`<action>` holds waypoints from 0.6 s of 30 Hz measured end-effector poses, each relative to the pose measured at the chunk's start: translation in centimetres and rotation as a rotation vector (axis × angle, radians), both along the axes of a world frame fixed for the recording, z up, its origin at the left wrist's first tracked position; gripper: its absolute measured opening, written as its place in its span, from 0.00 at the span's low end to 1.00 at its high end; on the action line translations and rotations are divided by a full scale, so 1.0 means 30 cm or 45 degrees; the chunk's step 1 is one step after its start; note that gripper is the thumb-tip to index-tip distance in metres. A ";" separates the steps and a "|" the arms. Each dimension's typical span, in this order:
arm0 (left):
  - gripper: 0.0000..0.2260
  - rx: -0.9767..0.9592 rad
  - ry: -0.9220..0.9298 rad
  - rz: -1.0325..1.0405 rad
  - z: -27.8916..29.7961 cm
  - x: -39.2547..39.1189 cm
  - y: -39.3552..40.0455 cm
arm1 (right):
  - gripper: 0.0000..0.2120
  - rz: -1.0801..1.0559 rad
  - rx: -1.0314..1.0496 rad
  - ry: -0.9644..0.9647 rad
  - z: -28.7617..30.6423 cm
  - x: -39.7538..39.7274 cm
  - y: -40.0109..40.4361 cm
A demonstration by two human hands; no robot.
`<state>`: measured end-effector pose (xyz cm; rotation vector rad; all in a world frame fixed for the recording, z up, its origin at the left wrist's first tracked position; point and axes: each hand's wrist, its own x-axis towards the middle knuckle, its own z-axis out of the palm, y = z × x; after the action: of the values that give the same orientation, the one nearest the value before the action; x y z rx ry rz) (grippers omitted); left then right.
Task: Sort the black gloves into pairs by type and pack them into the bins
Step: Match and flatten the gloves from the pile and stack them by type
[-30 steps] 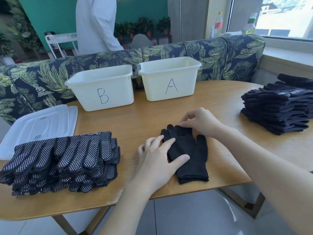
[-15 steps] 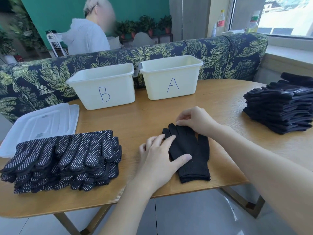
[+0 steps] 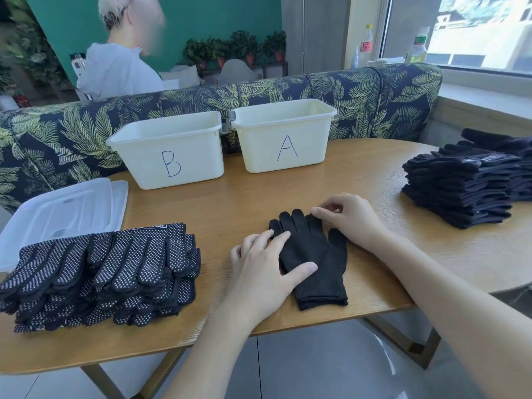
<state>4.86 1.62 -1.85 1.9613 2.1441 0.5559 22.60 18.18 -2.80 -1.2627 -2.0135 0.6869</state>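
Observation:
A pair of plain black knit gloves [image 3: 315, 260] lies stacked flat near the table's front edge, fingers pointing away from me. My left hand [image 3: 264, 266] rests flat on the pair's left side, fingers spread, thumb across the palm area. My right hand [image 3: 349, 218] touches the fingertips at the upper right with curled fingers. A stack of white-dotted black gloves [image 3: 100, 272] sits at the left. At the right stands a stack of plain black gloves [image 3: 460, 188]. Two white bins stand at the back: bin B [image 3: 169, 151] and bin A [image 3: 283, 136].
White plastic lids [image 3: 66, 208] lie at the far left behind the dotted stack. A leaf-patterned sofa back [image 3: 374, 96] runs behind the wooden table [image 3: 247, 197]. A person in white sits beyond the sofa. Bottles stand on the window ledge.
My right hand shifted slightly along the glove fingertips. My left hand stayed pressed on the pair. The person behind the sofa has sat down.

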 end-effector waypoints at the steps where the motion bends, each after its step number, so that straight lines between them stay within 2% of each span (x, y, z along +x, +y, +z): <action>1: 0.36 0.001 0.000 0.001 0.001 0.001 -0.001 | 0.09 0.010 0.002 -0.001 -0.002 -0.003 -0.002; 7: 0.35 0.002 0.001 0.007 0.005 0.004 -0.007 | 0.05 0.075 -0.126 0.137 0.005 -0.026 -0.007; 11: 0.35 0.007 -0.003 0.001 0.002 0.001 -0.003 | 0.04 0.131 -0.134 0.060 0.004 -0.025 -0.009; 18: 0.35 0.001 -0.011 0.001 0.003 0.000 -0.005 | 0.03 0.165 -0.133 0.065 0.005 -0.017 -0.019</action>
<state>4.87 1.46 -1.75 1.9554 2.1400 0.5641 22.10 17.61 -2.64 -1.1685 -2.0540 0.8877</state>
